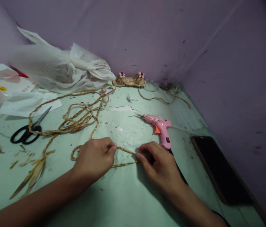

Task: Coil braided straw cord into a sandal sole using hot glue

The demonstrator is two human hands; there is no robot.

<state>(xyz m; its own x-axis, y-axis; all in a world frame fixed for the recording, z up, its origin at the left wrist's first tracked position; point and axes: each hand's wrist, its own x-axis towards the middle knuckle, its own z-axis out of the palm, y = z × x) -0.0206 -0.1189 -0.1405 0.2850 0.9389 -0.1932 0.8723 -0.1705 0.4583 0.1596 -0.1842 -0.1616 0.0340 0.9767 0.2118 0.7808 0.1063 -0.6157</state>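
Observation:
A braided straw rope (126, 150) stretches between my two hands. My left hand (97, 155) pinches it between thumb and fingers, palm down. At the other end of this short stretch, my right hand (157, 161) grips the rope with thumb and forefinger, its other fingers curled. A second run of rope passes just below, from under the left hand toward the right fingertips. The rest of the rope lies in loose loops (78, 121) beyond and left of my left hand, and one strand ends in unbraided straw leaves (35, 173).
A pink glue gun (157, 121) with a lit light lies beyond my right hand, its black cord running beneath that arm. Black-handled scissors (31, 130) lie left under rope. A phone (220, 170) rests right. Plastic bags (64, 64) and a braided piece with beads (129, 82) sit by the wall.

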